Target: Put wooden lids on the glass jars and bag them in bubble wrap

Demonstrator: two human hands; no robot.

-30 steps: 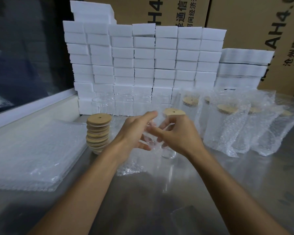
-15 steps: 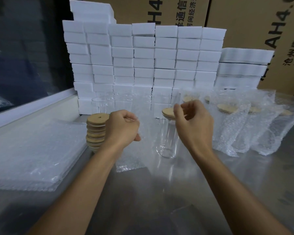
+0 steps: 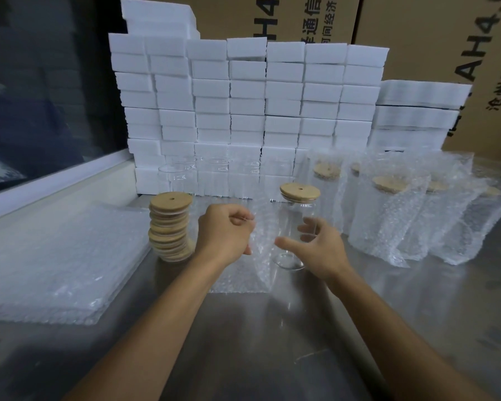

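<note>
Surface: reflective grey metal tabletop (image 3: 272, 342), bare in the near part.
Flat stock: pile of clear bubble-wrap bags (image 3: 55, 261), lying flat at near left.
Left hand (image 3: 224, 233): fingers curled, pinching the upper edge of a clear bubble-wrap bag (image 3: 258, 256) held upright, lower end resting on the surface.
Right hand (image 3: 321, 250): fingers spread wide around the lower body of a clear glass jar (image 3: 295, 227); contact with the glass cannot be told.
Jar: upright at centre, just right of the held bag, capped with a round wooden lid with a small hole (image 3: 300, 192).
Lid supply: stack of round wooden lids (image 3: 169, 227), left of the left hand.
Finished goods: row of lidded jars in bubble-wrap bags (image 3: 388, 215), upright at right.
Empty stock: clear uncapped glass jars (image 3: 203, 178), far centre.
Backdrop: wall of white foam blocks (image 3: 243, 105); brown cardboard cartons (image 3: 431, 33) farthest.
</note>
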